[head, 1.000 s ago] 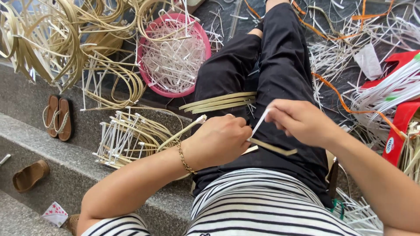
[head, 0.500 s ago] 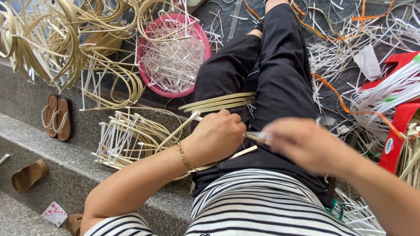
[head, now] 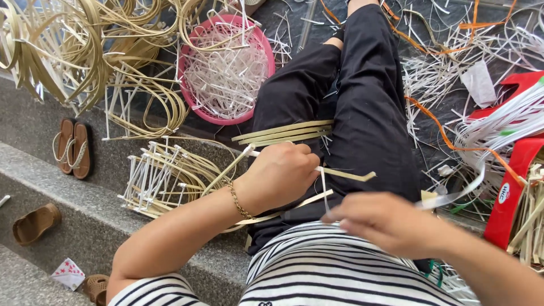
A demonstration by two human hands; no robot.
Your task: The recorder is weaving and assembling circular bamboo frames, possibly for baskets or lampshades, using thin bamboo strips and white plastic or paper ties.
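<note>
The right hand [head: 391, 221] has drawn back from the left hand [head: 280, 173] toward the striped shirt [head: 334, 272]. A thin white strip [head: 324, 190] now stretches between them, and the tan strip [head: 345, 175] juts out bare.

Round pink plastic basket [head: 264, 54] full of white strip offcuts, sits on dark floor. Brown strap sandals [head: 73, 147] paired on grey stone step [head: 68, 224]. Coiled tan cane bundles [head: 68, 51] top left. Red plastic crate [head: 518, 187] right edge.

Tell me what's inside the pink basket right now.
The pink basket holds a tangled heap of thin white strips that nearly fills it. Tan cane loops overhang its upper rim. The basket's bottom, and anything under the heap, is covered and cannot be seen.
</note>
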